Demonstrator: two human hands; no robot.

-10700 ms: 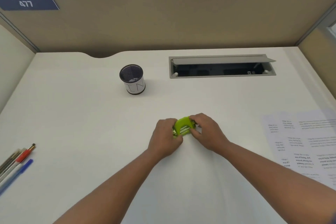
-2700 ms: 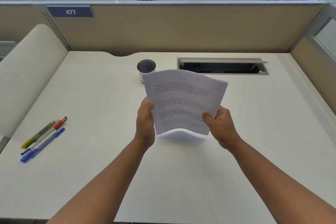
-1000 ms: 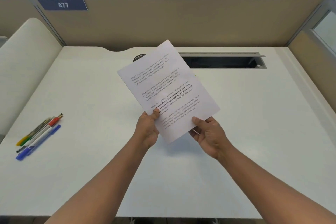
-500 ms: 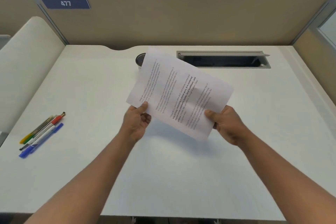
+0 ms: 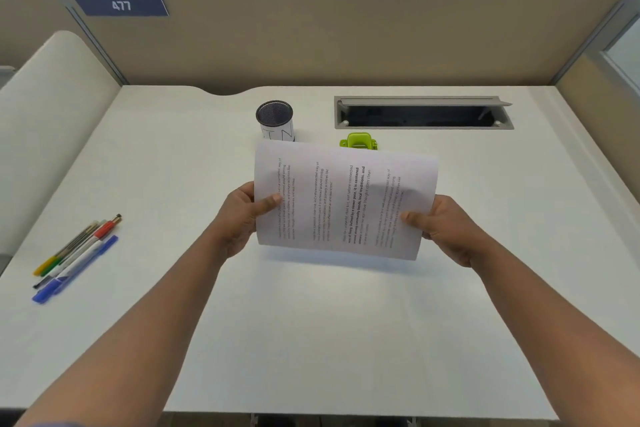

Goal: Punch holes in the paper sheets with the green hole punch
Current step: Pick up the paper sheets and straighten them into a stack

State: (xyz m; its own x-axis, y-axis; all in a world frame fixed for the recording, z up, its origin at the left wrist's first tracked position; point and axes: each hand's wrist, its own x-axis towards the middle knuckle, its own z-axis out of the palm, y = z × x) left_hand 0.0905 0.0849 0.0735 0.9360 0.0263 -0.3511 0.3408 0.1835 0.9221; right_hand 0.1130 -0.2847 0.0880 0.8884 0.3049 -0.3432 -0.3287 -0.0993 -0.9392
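I hold a stack of printed paper sheets (image 5: 343,201) above the middle of the desk, turned sideways so the text lines run vertically. My left hand (image 5: 242,215) grips the stack's left edge, thumb on top. My right hand (image 5: 446,225) grips its right edge the same way. The green hole punch (image 5: 358,141) sits on the desk just beyond the far edge of the sheets; its near part is hidden behind them.
A black mesh pen cup (image 5: 276,120) stands left of the punch. A grey cable tray (image 5: 422,113) with its lid open lies behind it. Several pens (image 5: 76,256) lie at the desk's left side. Beige partition walls (image 5: 311,38) enclose the desk.
The sheets have been rotated from a tilted angle to a level sideways position and lowered a little. The green hole punch has come into view behind them.
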